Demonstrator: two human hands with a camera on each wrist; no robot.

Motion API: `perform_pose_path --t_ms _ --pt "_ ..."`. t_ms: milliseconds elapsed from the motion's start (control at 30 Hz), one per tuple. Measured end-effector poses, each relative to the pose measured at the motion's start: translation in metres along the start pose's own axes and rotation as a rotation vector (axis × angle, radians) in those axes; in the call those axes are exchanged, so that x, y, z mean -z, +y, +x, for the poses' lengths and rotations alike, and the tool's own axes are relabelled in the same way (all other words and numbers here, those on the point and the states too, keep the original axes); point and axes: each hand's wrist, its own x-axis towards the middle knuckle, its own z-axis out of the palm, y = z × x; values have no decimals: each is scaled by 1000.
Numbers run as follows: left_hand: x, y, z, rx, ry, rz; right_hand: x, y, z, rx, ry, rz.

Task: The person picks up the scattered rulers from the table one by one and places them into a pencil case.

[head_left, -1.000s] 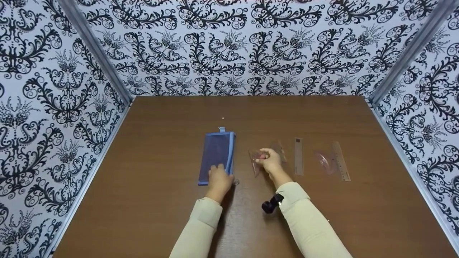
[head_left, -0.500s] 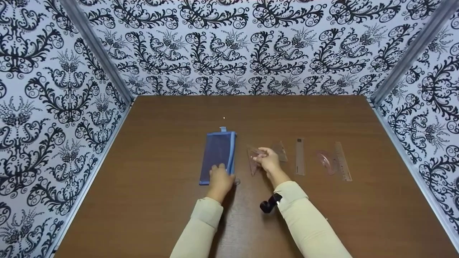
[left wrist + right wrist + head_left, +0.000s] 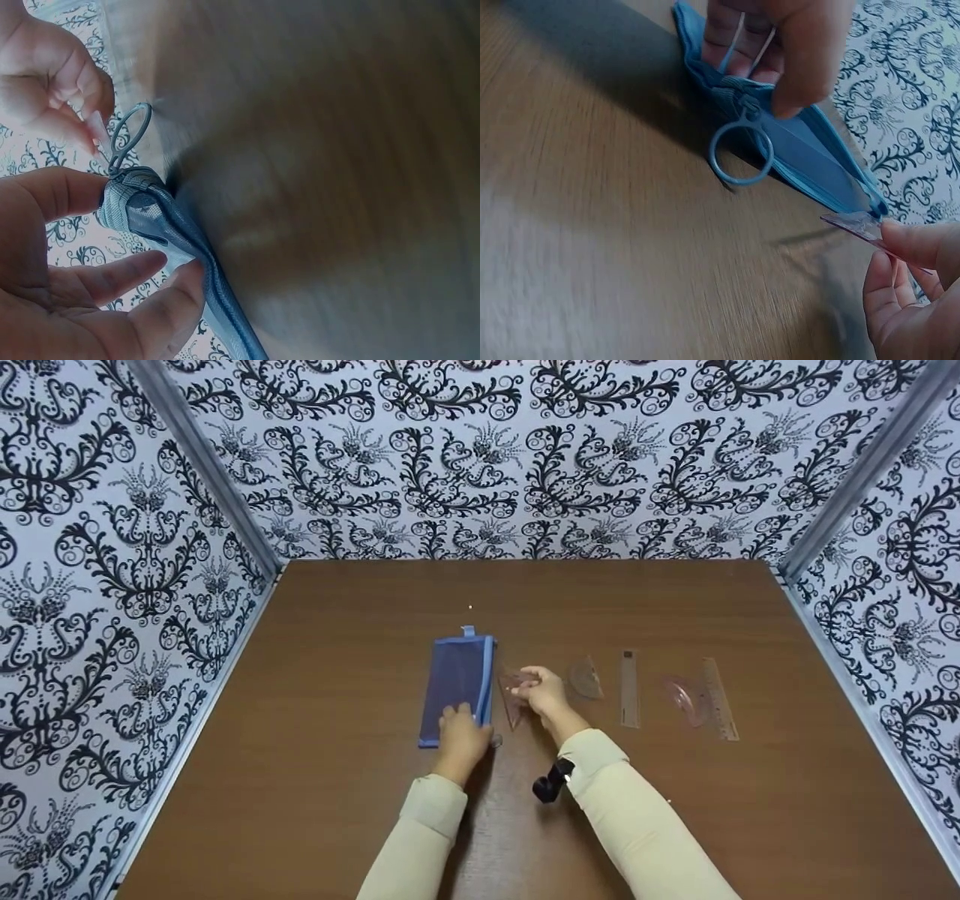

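Note:
A blue mesh zip pouch lies lengthwise on the brown table. My left hand grips its near end, thumb on one side and fingers on the other, just by the zipper's pull ring. My right hand pinches a clear pinkish set square and holds it tilted above the table, right beside the pouch's right edge. In the right wrist view the set square's corner sits close to the pouch's side.
To the right lie a small clear triangle, a short ruler, a pink protractor and a longer ruler. Patterned walls close the table on three sides.
My right hand has carried the set square to the left, from beside the small triangle up to the pouch's right edge. The left hand has kept its grip on the pouch's end.

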Motion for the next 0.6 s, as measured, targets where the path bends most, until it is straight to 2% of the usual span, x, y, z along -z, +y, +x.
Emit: perform_pose_path --t_ms 300,600 --pt "2 0 -3 -37 22 2 -14 2 2 -16 -10 3" --pt "0 -1 -1 -39 19 7 -25 4 4 -40 -17 4"
